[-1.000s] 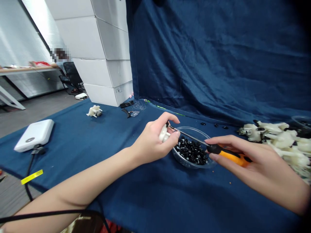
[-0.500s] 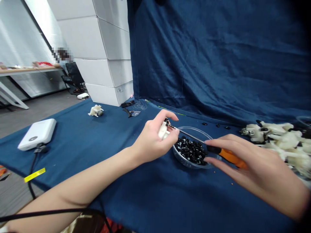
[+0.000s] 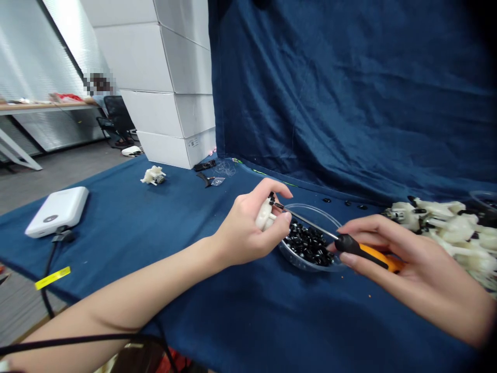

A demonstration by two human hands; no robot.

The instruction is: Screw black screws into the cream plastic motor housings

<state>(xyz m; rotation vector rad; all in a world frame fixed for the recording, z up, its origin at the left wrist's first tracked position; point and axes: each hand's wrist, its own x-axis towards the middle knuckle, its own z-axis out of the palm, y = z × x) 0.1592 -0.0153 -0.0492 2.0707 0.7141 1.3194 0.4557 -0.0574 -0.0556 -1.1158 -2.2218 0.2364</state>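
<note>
over the blue tablecloth [image 3: 202, 316], left fingers [image 3: 276, 189] grip a white part [image 3: 265, 215], right fingers [image 3: 368, 223] a screwdriver [image 3: 373, 254].

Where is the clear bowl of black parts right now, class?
In the head view, the clear bowl sits on the blue cloth between the left hand, holding a white part, and the right hand, whose screwdriver reaches over its rim.

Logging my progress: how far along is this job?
Possibly done: a white part set apart on the table. In hand: a second white part in the left hand, with the screwdriver in the right hand at its end. Left: the heap of white parts and the dish of black pieces.
</note>
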